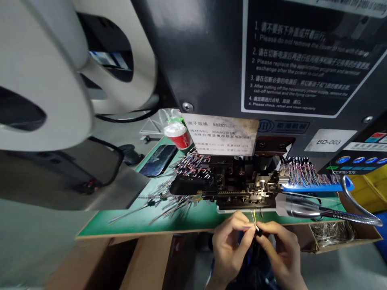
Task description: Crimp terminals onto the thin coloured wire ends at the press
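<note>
At the front edge of the table, my left hand [231,243] pinches thin wires [254,217], among them a white and a yellow one. Their ends point up toward the lit tooling [259,192] of a dark terminal crimping machine [205,52]. Close beside it, my right hand [281,246] is closed on the black part [258,232] of the same wire bundle. Both sets of fingertips nearly meet just below the machine's front plate. How far the wire ends reach toward the tooling is hard to tell.
Bundles of coloured wires [181,193] lie left of the tooling on the green table [99,223], near a phone [159,160] and red cup [180,139]. A blue tray [320,187] of wires, a flexible lamp [302,206] and a cardboard box [317,245] are right. A white reel [75,121] looms left.
</note>
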{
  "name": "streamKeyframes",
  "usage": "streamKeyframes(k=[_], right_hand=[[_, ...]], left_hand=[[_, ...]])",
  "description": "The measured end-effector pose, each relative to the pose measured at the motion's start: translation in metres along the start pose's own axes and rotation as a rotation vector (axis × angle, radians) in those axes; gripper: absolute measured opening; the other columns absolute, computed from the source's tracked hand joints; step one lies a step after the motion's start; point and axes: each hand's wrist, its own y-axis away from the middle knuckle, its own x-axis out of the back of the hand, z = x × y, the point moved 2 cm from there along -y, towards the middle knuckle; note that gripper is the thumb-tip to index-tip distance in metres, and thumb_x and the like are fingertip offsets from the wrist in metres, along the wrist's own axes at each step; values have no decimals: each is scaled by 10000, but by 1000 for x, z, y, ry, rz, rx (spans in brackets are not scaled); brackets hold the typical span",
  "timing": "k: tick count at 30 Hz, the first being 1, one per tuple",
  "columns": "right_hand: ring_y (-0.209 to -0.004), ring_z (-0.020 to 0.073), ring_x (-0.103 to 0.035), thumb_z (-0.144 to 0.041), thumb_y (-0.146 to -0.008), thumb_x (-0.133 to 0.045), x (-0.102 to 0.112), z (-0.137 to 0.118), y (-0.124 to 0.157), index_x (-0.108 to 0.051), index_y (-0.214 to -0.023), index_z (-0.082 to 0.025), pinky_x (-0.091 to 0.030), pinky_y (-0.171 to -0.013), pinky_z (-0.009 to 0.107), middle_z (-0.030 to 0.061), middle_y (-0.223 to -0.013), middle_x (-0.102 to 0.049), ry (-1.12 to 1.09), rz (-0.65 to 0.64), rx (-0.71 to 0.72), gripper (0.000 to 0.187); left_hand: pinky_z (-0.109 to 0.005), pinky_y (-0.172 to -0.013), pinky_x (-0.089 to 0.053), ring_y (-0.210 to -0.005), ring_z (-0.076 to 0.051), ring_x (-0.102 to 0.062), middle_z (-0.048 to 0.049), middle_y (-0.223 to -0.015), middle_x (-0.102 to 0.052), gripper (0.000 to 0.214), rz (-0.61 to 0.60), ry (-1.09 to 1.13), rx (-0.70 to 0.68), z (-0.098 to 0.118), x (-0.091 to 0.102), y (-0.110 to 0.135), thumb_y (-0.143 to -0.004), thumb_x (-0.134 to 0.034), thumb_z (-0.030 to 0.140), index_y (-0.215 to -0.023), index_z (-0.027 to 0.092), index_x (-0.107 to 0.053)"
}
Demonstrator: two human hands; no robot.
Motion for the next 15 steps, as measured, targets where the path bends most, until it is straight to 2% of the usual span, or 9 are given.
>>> streamKeyframes(k=[3, 7, 11, 15], right_hand=[[-950, 287, -773, -294, -911, -854, -7, -4, 2, -865, -1059, -283, -615, -862, 385, 94, -1012, -844, -94, 25, -62, 149], [-946, 270, -740, -309, -918, -848, -6, -1, -3, -845, -1069, -298, -590, -844, 368, 82, -1011, -820, -146, 36, -58, 151], [-1021, 302, -701, -355, -894, -865, -1, 17, -3, -813, -1069, -276, -549, -934, 427, 104, -1057, -775, -161, 64, -102, 198], [-1004, 297, -677, -382, -883, -866, 2, 25, -5, -821, -1051, -278, -545, -892, 411, 105, -1052, -760, -93, 0, -151, 202]], left_hand=[[-291, -671, -503, -704, -190, -615, -21, -732, -654, 265, 116, 67, 87, -4, -13, 13, -986, -744, 363, -766, 217, -709], [-287, -691, -539, -723, -192, -645, -20, -769, -665, 301, 110, 142, 248, -6, -17, 19, -953, -780, 454, -768, 219, -737], [-295, -778, -592, -818, -230, -711, -63, -869, -732, 336, -18, 122, 409, -19, -6, 24, -919, -791, 531, -914, 194, -791], [-280, -797, -613, -823, -240, -757, -66, -851, -777, 342, -201, 152, 534, -32, 6, 29, -860, -857, 510, -938, 181, -802]])
